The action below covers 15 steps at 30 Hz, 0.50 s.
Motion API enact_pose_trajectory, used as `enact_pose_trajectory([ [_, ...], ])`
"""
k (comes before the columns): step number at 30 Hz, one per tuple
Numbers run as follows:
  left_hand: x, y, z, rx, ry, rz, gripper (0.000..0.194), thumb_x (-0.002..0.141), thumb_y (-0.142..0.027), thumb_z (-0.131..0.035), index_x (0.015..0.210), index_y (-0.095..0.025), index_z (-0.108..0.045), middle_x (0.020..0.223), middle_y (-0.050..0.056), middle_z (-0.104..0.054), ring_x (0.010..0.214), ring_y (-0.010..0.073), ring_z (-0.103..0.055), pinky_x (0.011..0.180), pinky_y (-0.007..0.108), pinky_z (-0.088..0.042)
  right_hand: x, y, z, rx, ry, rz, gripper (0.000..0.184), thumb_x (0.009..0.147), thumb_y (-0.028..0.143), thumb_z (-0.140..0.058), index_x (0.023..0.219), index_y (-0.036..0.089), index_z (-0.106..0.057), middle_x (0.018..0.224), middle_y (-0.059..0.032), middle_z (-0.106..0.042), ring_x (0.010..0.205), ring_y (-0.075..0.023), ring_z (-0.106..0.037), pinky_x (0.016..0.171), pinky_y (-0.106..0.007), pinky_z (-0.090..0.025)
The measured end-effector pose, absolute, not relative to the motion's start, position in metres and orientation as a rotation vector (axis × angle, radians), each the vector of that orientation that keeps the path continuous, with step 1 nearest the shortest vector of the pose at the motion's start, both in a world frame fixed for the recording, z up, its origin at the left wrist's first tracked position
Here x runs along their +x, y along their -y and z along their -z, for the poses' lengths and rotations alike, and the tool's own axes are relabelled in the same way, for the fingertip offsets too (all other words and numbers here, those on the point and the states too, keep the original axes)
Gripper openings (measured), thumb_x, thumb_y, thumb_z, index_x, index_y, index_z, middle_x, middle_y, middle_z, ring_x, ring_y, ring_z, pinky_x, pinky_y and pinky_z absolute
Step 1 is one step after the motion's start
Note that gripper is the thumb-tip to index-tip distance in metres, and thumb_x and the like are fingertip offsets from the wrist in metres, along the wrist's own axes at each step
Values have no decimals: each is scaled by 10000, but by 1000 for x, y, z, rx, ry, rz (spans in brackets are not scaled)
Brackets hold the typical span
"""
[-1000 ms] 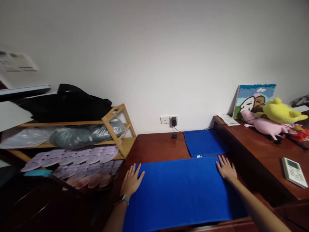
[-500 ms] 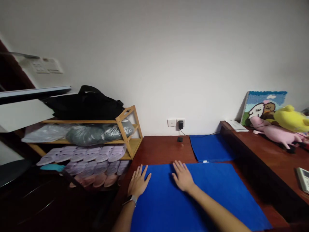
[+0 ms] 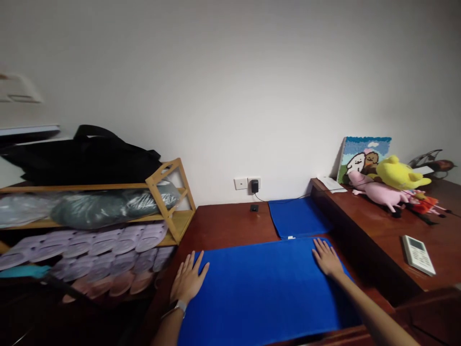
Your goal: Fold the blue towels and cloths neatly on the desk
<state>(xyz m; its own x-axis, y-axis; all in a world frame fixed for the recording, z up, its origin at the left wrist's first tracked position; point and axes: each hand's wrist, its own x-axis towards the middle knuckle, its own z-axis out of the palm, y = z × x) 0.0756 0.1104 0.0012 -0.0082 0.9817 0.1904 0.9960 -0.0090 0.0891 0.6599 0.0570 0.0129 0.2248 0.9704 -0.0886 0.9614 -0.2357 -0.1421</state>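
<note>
A large blue cloth point(image 3: 262, 288) lies spread on a dark red wooden table point(image 3: 223, 223). My left hand point(image 3: 188, 281) rests flat and open on the cloth's far left corner, with a watch on its wrist. Palm down and fingers stretched out, my right hand point(image 3: 326, 258) presses the cloth's far right corner. A smaller folded blue cloth point(image 3: 297, 216) lies just beyond, near the wall.
A wooden rack point(image 3: 169, 202) at left carries rows of lilac slippers point(image 3: 108, 242), wrapped bundles and a black bag point(image 3: 90, 154). A raised wooden ledge point(image 3: 363, 226) at right holds plush toys point(image 3: 389, 185), a picture point(image 3: 363, 154) and a white remote point(image 3: 417, 248). A charger point(image 3: 254, 186) sits in the wall socket.
My right hand slid from the cloth's far right corner to the middle and has now gone back to the right corner. The left hand stayed on its corner.
</note>
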Motion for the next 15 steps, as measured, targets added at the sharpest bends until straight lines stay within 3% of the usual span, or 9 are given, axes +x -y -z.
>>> enact_pose_trajectory([
  [5,68,-113,-1,-2149,2166,248,735,978,-598,-353,1603,-212,-359,1689,137,-303,1564,284,-275,1258,498,-256,697,-59,2,-2370,1815,-147,758,985,549,-163,1622,178,-340,1687,-64,-300,1575,-261,-200,1285,-504,-192],
  [11,66,-116,-21,-2198,2225,87,701,980,-593,-373,1586,-239,-397,1662,127,-343,1545,287,-310,1262,527,-253,701,-69,13,-2182,1689,-66,601,856,590,-357,1321,396,-686,1481,-43,-610,1448,-340,-467,1196,-578,-366],
  [15,82,-103,-42,-2162,2234,69,663,1025,-524,-323,1609,-210,-340,1688,129,-274,1566,266,-254,1277,476,-221,678,-78,-12,-2165,1638,-26,546,834,519,-376,1209,358,-739,1363,-97,-688,1344,-428,-557,1153,-703,-334],
])
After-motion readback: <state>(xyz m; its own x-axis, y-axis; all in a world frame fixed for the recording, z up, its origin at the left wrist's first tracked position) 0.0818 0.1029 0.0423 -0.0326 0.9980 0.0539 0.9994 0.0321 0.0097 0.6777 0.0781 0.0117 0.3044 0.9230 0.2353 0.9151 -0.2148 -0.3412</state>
